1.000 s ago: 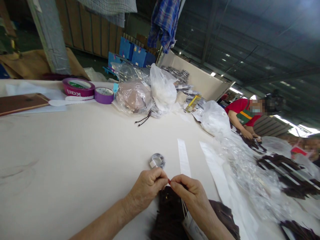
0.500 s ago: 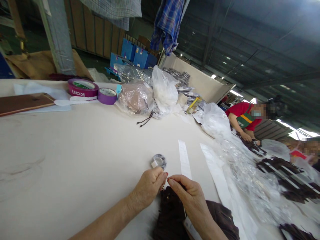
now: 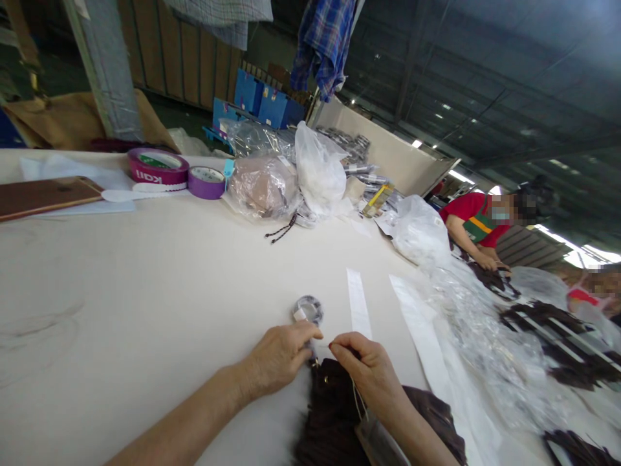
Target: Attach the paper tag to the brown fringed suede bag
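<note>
A dark brown gathered garment or bag (image 3: 334, 414) with small metal fittings lies at the table's near edge, its kind unclear. My left hand (image 3: 276, 359) is just left of its top, thumb and forefinger parted, beside a grey patterned ring-shaped piece (image 3: 309, 310) with a white label. My right hand (image 3: 371, 372) is closed in a pinch over the brown item, holding a thin pale string (image 3: 356, 395). Below that hand, a hang tag (image 3: 378, 440) dangles on the string, partly covered by the wrist.
White strips (image 3: 358, 304) lie beyond my hands. A purple tape roll (image 3: 206, 182), a magenta tape roll (image 3: 158, 167) and a brown phone-like slab (image 3: 48, 197) sit at far left. Bagged goods (image 3: 264, 184) line the back. Clear plastic (image 3: 485, 323) spreads rightward, near a co-worker (image 3: 478, 223).
My hands have moved apart. The left thumb and forefinger have parted, and the right hand has drawn slightly away, with the string and tag showing more below it.
</note>
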`<state>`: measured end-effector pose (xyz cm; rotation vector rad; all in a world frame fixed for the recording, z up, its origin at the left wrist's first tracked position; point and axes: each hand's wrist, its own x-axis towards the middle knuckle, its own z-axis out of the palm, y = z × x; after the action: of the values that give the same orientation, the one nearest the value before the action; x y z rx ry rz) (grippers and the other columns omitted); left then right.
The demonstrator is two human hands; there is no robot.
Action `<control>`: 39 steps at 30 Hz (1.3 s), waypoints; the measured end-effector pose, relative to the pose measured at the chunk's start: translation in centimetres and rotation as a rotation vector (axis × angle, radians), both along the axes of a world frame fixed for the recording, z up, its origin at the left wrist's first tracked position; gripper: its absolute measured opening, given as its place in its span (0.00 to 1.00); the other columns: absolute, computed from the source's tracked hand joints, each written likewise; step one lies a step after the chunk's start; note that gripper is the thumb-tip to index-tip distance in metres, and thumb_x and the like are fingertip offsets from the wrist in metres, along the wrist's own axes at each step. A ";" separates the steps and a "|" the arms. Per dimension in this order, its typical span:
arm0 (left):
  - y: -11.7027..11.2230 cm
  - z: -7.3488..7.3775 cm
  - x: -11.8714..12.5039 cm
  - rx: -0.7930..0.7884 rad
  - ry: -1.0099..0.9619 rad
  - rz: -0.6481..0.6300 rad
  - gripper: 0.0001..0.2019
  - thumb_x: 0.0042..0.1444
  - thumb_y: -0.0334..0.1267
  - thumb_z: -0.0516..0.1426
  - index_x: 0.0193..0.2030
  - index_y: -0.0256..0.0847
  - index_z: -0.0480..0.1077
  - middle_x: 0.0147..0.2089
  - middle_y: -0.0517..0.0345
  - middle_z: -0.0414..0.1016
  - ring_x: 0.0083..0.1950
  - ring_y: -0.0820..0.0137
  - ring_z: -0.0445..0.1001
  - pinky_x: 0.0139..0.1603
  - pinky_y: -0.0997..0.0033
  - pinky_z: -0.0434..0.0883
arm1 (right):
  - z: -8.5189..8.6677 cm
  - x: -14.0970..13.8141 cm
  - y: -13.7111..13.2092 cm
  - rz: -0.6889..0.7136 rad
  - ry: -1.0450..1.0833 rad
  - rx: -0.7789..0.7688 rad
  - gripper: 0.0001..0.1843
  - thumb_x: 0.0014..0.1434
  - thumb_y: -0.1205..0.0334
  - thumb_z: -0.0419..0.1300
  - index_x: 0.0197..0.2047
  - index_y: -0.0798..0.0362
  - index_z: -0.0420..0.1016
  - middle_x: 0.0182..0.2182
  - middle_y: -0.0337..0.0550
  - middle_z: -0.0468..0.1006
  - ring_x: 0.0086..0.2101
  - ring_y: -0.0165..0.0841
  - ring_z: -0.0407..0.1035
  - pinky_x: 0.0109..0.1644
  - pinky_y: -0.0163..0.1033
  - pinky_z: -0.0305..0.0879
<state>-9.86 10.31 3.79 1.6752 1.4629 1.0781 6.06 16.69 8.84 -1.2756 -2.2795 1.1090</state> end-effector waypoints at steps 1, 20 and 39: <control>0.0 -0.3 -0.2 0.007 0.066 -0.038 0.15 0.50 0.25 0.54 0.44 0.42 0.67 0.44 0.57 0.72 0.46 0.67 0.69 0.48 0.70 0.62 | -0.1 0.1 0.2 0.024 -0.007 0.010 0.12 0.53 0.56 0.54 0.26 0.54 0.73 0.23 0.37 0.69 0.28 0.30 0.62 0.32 0.34 0.56; 1.5 -1.9 -1.8 0.216 0.212 -0.245 0.08 0.53 0.23 0.53 0.28 0.37 0.68 0.31 0.61 0.67 0.33 0.75 0.64 0.33 0.78 0.59 | -0.1 -0.4 1.2 0.178 -0.161 -0.009 0.08 0.48 0.69 0.52 0.23 0.54 0.72 0.21 0.37 0.70 0.26 0.29 0.63 0.31 0.33 0.57; 1.5 -2.0 -1.6 0.243 0.191 -0.206 0.10 0.51 0.20 0.51 0.26 0.37 0.67 0.29 0.61 0.66 0.32 0.75 0.64 0.32 0.79 0.59 | -0.2 -1.1 2.0 0.233 -0.152 -0.135 0.08 0.46 0.65 0.53 0.21 0.55 0.73 0.19 0.36 0.69 0.24 0.27 0.62 0.29 0.32 0.55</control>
<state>-11.50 11.84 1.74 2.1004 1.2764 1.0370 5.00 18.71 8.61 -1.2023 -2.5576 1.3045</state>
